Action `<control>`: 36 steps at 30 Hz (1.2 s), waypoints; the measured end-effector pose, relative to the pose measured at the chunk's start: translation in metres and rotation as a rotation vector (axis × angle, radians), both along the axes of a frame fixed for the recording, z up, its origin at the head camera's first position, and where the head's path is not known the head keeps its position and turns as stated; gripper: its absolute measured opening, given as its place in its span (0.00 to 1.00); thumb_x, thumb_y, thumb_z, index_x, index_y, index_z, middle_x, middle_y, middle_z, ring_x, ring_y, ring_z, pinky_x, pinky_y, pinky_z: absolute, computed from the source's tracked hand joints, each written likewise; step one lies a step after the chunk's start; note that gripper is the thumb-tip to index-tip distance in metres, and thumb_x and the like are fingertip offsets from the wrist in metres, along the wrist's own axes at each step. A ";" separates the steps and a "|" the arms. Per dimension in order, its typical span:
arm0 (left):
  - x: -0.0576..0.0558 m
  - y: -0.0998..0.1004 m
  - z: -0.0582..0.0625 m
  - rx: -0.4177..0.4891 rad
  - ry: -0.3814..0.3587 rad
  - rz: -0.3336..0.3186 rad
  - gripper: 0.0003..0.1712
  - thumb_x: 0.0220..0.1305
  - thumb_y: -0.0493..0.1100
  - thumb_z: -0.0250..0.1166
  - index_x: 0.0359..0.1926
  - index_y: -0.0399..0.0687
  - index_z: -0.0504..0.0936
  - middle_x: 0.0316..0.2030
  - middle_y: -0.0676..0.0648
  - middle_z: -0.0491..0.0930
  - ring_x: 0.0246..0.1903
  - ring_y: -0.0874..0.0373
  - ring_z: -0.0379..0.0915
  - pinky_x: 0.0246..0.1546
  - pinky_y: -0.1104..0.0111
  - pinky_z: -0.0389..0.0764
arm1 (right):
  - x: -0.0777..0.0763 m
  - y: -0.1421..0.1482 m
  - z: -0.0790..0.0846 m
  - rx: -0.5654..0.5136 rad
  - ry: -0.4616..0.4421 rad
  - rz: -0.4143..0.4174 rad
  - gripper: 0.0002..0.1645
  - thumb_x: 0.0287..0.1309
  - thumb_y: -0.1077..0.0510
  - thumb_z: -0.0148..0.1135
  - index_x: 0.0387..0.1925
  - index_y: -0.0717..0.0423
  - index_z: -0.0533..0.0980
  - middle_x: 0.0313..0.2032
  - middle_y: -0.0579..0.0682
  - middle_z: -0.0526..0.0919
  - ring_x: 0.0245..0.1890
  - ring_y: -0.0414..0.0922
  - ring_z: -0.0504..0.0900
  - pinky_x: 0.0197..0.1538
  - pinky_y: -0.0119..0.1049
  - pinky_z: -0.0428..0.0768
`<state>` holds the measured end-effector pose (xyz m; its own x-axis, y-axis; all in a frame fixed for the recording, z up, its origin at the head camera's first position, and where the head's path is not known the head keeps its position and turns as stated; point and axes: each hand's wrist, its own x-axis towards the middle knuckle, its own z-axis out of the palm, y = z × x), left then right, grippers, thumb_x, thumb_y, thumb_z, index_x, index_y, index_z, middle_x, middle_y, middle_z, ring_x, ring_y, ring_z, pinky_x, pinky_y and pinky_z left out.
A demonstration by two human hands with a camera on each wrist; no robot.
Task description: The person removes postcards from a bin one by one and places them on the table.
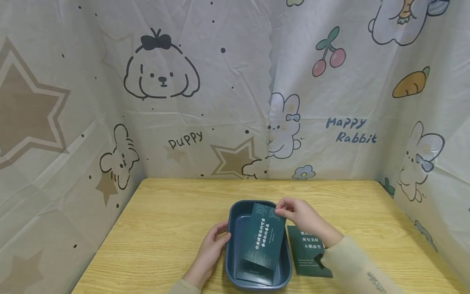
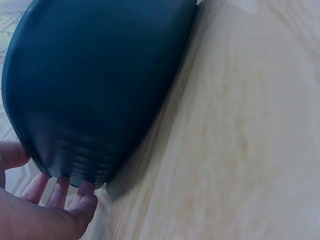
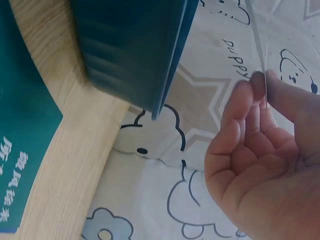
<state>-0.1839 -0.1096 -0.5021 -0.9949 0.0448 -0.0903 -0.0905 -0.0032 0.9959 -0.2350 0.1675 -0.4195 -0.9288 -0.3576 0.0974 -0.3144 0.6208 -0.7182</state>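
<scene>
A dark blue-green plastic bin (image 1: 240, 228) stands on the table. My left hand (image 1: 213, 249) holds its left side, thumb at the rim and fingertips against the outer wall, as the left wrist view shows on the bin (image 2: 95, 75). My right hand (image 1: 302, 216) pinches the upper right corner of a dark green card (image 1: 266, 237) with white writing, tilted over the bin. Edge-on, that card (image 3: 259, 40) looks thin between thumb and fingers in the right wrist view. Another dark green card (image 1: 253, 276) lies in the bin, partly covered by the held one.
Right of the bin, another dark green printed card (image 1: 308, 257) lies on the wooden table (image 1: 176, 212), partly hidden by the right forearm. White cloth (image 1: 235, 81) printed with cartoon animals and stars hangs behind the table and at both sides.
</scene>
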 end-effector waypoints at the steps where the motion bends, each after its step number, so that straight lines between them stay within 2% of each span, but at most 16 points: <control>1: 0.000 0.000 0.000 -0.001 0.001 0.002 0.27 0.66 0.44 0.57 0.65 0.41 0.67 0.63 0.36 0.68 0.65 0.44 0.56 0.65 0.47 0.64 | 0.000 0.002 0.001 -0.003 0.008 -0.013 0.08 0.61 0.49 0.60 0.35 0.48 0.78 0.30 0.46 0.81 0.32 0.47 0.77 0.38 0.42 0.78; 9: -0.001 0.001 -0.002 -0.011 -0.002 0.013 0.26 0.67 0.42 0.57 0.64 0.42 0.68 0.63 0.36 0.68 0.65 0.43 0.56 0.65 0.47 0.65 | -0.001 0.027 0.004 0.002 0.050 -0.110 0.15 0.63 0.45 0.56 0.40 0.51 0.78 0.37 0.49 0.82 0.37 0.44 0.76 0.44 0.47 0.79; 14: 0.000 0.001 -0.002 -0.021 -0.010 0.015 0.26 0.67 0.43 0.57 0.64 0.42 0.68 0.63 0.36 0.68 0.66 0.42 0.54 0.65 0.46 0.63 | -0.002 0.043 0.005 -0.007 0.072 -0.150 0.17 0.65 0.45 0.54 0.42 0.53 0.78 0.39 0.52 0.83 0.40 0.46 0.77 0.48 0.53 0.78; 19: 0.000 0.001 -0.002 -0.023 -0.015 0.016 0.26 0.67 0.43 0.57 0.64 0.42 0.68 0.63 0.36 0.68 0.66 0.43 0.55 0.65 0.46 0.64 | -0.004 0.061 0.006 0.001 0.055 -0.177 0.20 0.66 0.44 0.52 0.44 0.55 0.78 0.42 0.54 0.82 0.43 0.49 0.77 0.50 0.56 0.77; 22: 0.000 0.001 0.000 -0.014 -0.015 0.018 0.26 0.66 0.43 0.57 0.64 0.43 0.68 0.63 0.37 0.68 0.65 0.43 0.55 0.65 0.47 0.63 | -0.005 0.072 0.005 0.017 0.040 -0.175 0.19 0.66 0.45 0.52 0.43 0.56 0.78 0.41 0.54 0.82 0.41 0.48 0.76 0.48 0.54 0.78; 28: 0.000 0.001 0.000 -0.010 -0.009 0.015 0.26 0.66 0.43 0.57 0.64 0.42 0.68 0.63 0.36 0.68 0.65 0.43 0.55 0.66 0.46 0.62 | -0.008 0.087 -0.003 0.050 0.004 -0.111 0.17 0.65 0.49 0.55 0.40 0.59 0.79 0.38 0.54 0.83 0.35 0.45 0.75 0.40 0.45 0.78; 31: 0.000 0.001 0.000 -0.009 -0.009 0.011 0.27 0.66 0.43 0.57 0.64 0.41 0.68 0.63 0.36 0.68 0.65 0.43 0.55 0.66 0.46 0.62 | -0.011 0.094 -0.011 0.064 -0.022 -0.104 0.16 0.65 0.48 0.55 0.39 0.57 0.79 0.38 0.53 0.83 0.36 0.45 0.75 0.40 0.44 0.78; 36: 0.000 0.001 -0.001 -0.012 -0.012 0.010 0.27 0.66 0.43 0.57 0.64 0.42 0.68 0.63 0.36 0.68 0.65 0.43 0.55 0.66 0.46 0.62 | -0.015 0.104 -0.025 0.071 -0.044 -0.101 0.14 0.65 0.50 0.56 0.38 0.56 0.80 0.38 0.52 0.83 0.38 0.45 0.76 0.43 0.48 0.79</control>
<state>-0.1843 -0.1091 -0.5032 -0.9942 0.0337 -0.1024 -0.1022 0.0081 0.9947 -0.2504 0.2718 -0.4444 -0.9631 -0.2670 0.0335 -0.2171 0.6974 -0.6830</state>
